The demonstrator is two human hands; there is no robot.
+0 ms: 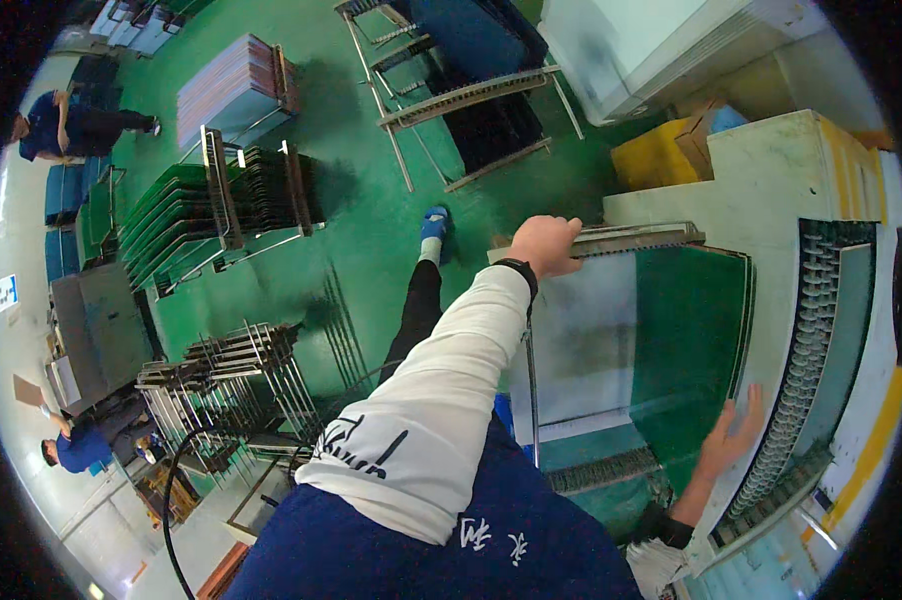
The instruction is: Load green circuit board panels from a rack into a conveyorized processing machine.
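My left hand [547, 246] grips the end of the metal top bar of a slotted rack [639, 238], its fingers curled over the bar. Green panels [693, 330] stand on edge in this rack, beside a pale, greyish surface. My right hand [733, 432] is open, fingers spread, close to the lower right edge of the green panels; whether it touches them I cannot tell. Just right of it runs a machine's row of conveyor rollers [806, 340]. A toothed lower bar [605, 470] of the rack shows near my body.
Slotted racks with dark panels [481, 45] and green panels [176, 215] stand on the green floor. Several empty metal racks [231, 385] are at the left. A yellow box [661, 157] sits behind the machine [761, 165]. Two other people are at the far left.
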